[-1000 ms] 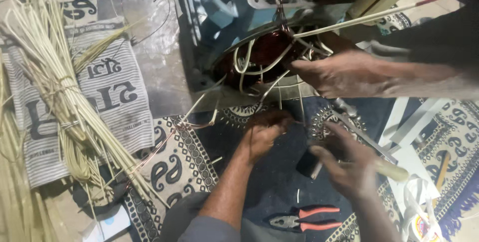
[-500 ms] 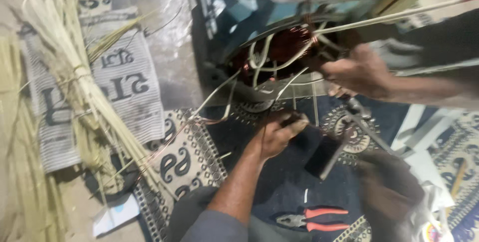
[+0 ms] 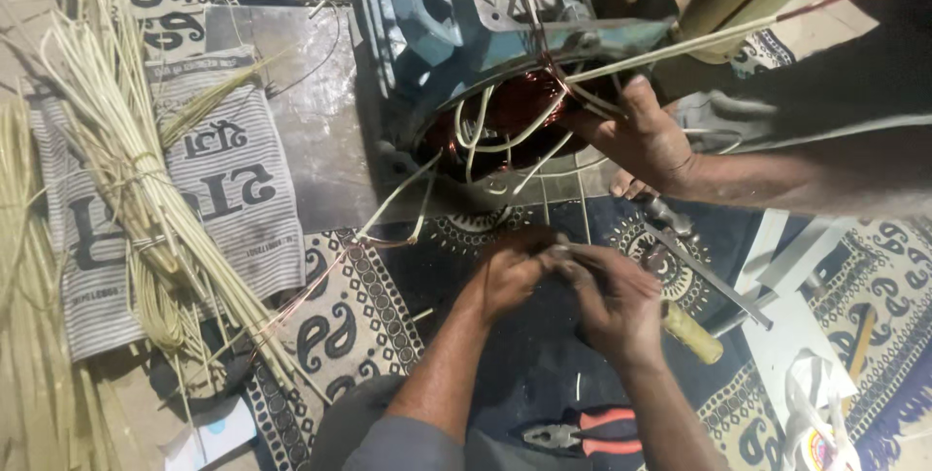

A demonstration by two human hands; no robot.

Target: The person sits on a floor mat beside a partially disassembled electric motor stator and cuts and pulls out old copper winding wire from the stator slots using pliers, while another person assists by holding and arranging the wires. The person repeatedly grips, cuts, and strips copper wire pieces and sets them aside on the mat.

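Nearest the camera, red-handled pliers (image 3: 582,432) are lying on the patterned dark-blue mat (image 3: 340,325), just behind the person's wrists. Ahead of the pliers, the left hand (image 3: 510,272) and the right hand (image 3: 612,296) are meeting, fingers (image 3: 568,259) curling nearly closed around something small and thin between them; what exactly it is cannot be told. A tool with a pale yellow handle (image 3: 691,332) is sticking out beside the right hand, though whether that hand is gripping it is unclear. Beyond the hands, farther from the pliers, the motor stator (image 3: 505,121) is sitting open in its blue-grey housing, showing reddish copper windings with white sleeved leads looping out. A co-worker's hand (image 3: 646,141) is resting on its right rim, fingers bent around a white lead. Far left of the pliers, a bundle of pale straw-coloured strips (image 3: 126,180) is lying over striped sacking (image 3: 223,189).
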